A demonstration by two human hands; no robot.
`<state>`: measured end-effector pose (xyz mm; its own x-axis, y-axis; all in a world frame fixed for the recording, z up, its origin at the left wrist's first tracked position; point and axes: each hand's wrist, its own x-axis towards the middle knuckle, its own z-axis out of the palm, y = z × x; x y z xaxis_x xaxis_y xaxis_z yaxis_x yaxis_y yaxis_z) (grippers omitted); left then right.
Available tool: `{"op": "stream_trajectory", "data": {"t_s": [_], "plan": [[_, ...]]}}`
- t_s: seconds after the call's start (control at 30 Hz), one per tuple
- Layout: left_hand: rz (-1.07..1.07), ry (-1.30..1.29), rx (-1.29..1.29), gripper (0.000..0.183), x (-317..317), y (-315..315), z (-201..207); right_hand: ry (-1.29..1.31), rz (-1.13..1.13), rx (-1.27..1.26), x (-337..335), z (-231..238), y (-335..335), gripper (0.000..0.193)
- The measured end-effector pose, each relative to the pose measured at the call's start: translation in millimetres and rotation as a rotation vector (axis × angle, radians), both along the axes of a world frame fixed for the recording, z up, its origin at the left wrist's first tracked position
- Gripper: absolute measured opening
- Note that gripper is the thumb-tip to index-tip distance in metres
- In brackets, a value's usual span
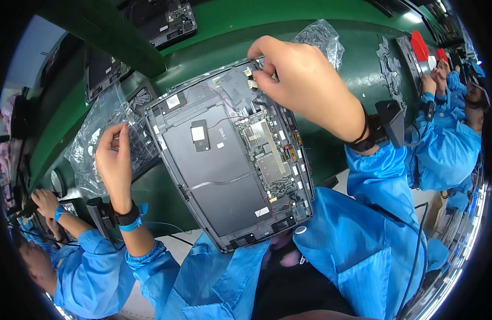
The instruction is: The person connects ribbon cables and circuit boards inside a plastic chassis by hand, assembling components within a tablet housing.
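An opened tablet-like device [203, 170] lies tilted in front of me, its inner side up. It shows a circuit board [264, 154], a large dark grey panel, thin red wires and a small black module with a white label [200, 135]. My right hand [302, 66] is over the device's far right corner, fingers curled and closed by the rim; what they hold there, if anything, is hidden. My left hand [113, 160] is raised left of the device, thumb and forefinger pinched together beside a clear plastic bag [88, 144] of small dark parts. Anything in that pinch is too small to name.
Another clear bag [323, 40] lies behind my right hand on the green bench [358, 64]. Grey cut pieces [389, 69] lie to its right. More opened devices [163, 21] stand at the back, beyond a green post [112, 37]. Co-workers in blue sit on both sides.
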<state>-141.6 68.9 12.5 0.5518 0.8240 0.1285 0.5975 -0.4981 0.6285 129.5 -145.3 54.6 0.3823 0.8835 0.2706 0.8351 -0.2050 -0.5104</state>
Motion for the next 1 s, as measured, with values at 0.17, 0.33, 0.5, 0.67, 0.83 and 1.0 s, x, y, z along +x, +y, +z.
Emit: {"op": "stream_trajectory", "data": {"t_s": [0.17,0.33,0.5,0.67,0.83,1.0], "plan": [[0.027,0.073,0.068,0.019,3.1,2.7,-5.9,0.079,0.007,0.016,-0.8,-2.2,4.0,0.021],[-0.044,0.1,0.067,0.02,5.3,5.9,-3.8,0.543,-0.081,-0.092,2.8,10.2,-1.4,0.022],[-0.038,0.117,0.076,0.019,6.7,4.5,-4.5,0.346,-0.043,-0.085,-2.1,7.2,7.2,0.018],[-0.084,0.069,0.161,0.019,14.3,18.5,-16.6,-0.008,-0.083,0.094,-14.2,-12.8,8.2,0.02],[-0.158,0.149,0.368,0.017,33.1,24.7,-17.8,0.031,-0.138,0.118,-17.9,-15.7,7.6,0.014],[-0.335,0.219,0.386,0.018,31.3,38.1,-23.9,0.45,-0.024,0.012,-0.4,-8.4,-4.1,0.019]]}}
